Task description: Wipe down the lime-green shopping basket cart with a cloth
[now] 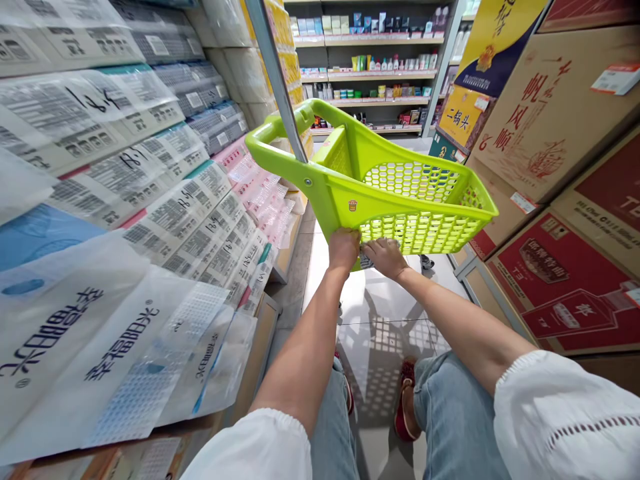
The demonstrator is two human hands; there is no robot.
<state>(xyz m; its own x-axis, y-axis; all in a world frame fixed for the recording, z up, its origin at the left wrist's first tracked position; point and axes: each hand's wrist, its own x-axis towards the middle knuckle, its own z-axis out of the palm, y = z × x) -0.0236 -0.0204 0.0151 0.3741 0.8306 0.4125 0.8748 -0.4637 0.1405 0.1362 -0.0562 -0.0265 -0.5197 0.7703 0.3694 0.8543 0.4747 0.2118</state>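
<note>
A bright lime-green rolling shopping basket point(345, 193) with perforated sides and a grey metal pull bar point(283, 80) is in front of me in the aisle. My left hand point(344, 249) is closed around the basket's lower near corner. Beside it, my right hand point(386, 257) has its fingers curled against the basket's lower side edge. Between the two hands shows a small greyish patterned patch point(367, 260), too small to name. My fingertips are partly hidden. A small orange sticker point(353, 206) is on the basket's side. Part of a dark wheel point(427, 263) shows below.
Stacked plastic-wrapped packs point(115, 160) fill the left side, near my left arm. Cardboard cartons point(555, 120) and red boxes point(570, 287) line the right. Shelves of small bottles and boxes point(375, 77) stand ahead. Grey floor tiles point(360, 313) run below the basket.
</note>
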